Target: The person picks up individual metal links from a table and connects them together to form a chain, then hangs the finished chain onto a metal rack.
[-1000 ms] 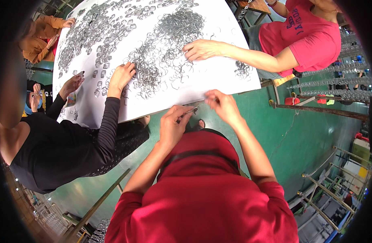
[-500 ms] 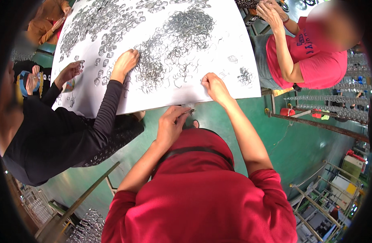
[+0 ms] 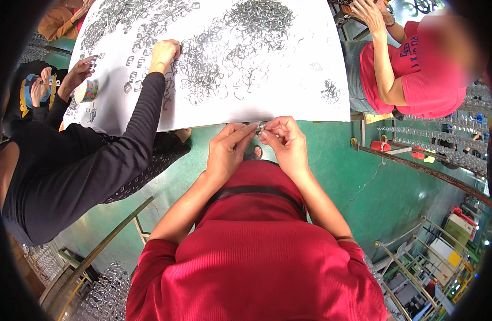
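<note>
Head view showed the person's left hand (image 3: 225,150) and right hand (image 3: 286,147) drawn together in front of the body, just short of the near edge of the white desk (image 3: 315,101); a small metal piece (image 3: 260,128) sat between them, at the very fingertips of each grip; the left grip was closed, thumb and forefinger pinching the piece from its left side; the right grip was pinched on it from the other side, its remaining fingers curled; the piece was too small and too covered by the fingertips for its shape to be told; beyond the hands, thin curved strips (image 3: 203,72) lay scattered over the desk, thickening into a dark heap (image 3: 263,20) farther back; to the left of these lay flat buckle-like pieces (image 3: 132,61), some in loose rows; a co-worker's hand (image 3: 165,52) in a black sleeve (image 3: 141,117) reached in at the left edge of the strips; a round tub (image 3: 87,91) stood near that co-worker's other hand (image 3: 81,72).
</note>
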Available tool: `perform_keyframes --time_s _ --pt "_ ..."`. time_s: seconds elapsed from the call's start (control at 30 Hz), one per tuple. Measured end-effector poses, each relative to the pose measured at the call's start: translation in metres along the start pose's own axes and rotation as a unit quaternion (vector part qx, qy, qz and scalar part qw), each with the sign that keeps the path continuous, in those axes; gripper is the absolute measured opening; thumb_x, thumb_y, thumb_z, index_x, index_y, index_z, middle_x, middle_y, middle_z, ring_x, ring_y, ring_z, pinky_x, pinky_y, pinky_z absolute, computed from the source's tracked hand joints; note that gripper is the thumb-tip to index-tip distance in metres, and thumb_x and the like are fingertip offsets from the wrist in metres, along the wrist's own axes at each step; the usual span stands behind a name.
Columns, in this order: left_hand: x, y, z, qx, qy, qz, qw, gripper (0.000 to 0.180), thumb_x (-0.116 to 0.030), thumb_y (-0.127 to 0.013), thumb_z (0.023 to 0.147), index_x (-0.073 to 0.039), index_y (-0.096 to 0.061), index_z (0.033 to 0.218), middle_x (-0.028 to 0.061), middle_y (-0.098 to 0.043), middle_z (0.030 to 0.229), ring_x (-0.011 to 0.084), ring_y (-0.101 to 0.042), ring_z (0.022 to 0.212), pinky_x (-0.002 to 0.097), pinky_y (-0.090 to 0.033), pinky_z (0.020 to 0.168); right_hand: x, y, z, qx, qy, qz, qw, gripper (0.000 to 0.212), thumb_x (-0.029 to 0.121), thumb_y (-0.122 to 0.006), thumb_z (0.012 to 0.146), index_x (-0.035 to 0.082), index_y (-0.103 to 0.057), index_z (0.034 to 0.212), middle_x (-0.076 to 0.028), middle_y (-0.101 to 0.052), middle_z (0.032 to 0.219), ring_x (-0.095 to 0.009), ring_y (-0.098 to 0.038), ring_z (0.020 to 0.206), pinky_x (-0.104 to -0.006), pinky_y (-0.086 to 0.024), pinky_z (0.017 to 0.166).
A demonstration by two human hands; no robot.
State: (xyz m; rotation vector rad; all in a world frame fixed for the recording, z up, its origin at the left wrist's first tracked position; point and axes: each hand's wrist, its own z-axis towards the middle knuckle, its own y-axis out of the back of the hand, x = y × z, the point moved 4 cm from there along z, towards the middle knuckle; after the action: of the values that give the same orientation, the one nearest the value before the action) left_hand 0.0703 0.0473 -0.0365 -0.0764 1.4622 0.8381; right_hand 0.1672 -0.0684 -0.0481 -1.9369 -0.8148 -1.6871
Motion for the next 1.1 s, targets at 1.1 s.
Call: perform_keyframes --time_s 1.1 --pt "0.205 0.071 0.384 -0.144 0.101 0.316 0.932 0.024 -0.027 -0.065 0.081 -0.011 -0.069 0.097 0.0085 -0.067 0.088 0.024 -0.062 0.086 0.0391 -0.047 0.079 0.026 0.013 0.002 -0.085 0.19 -0.163 0.964 0.017 -0.008 -0.059 0.08 0.003 -0.046 0.08 -0.015 -0.065 0.087 -0.024 -0.066 0.067 -0.0301 -0.054 0.061"
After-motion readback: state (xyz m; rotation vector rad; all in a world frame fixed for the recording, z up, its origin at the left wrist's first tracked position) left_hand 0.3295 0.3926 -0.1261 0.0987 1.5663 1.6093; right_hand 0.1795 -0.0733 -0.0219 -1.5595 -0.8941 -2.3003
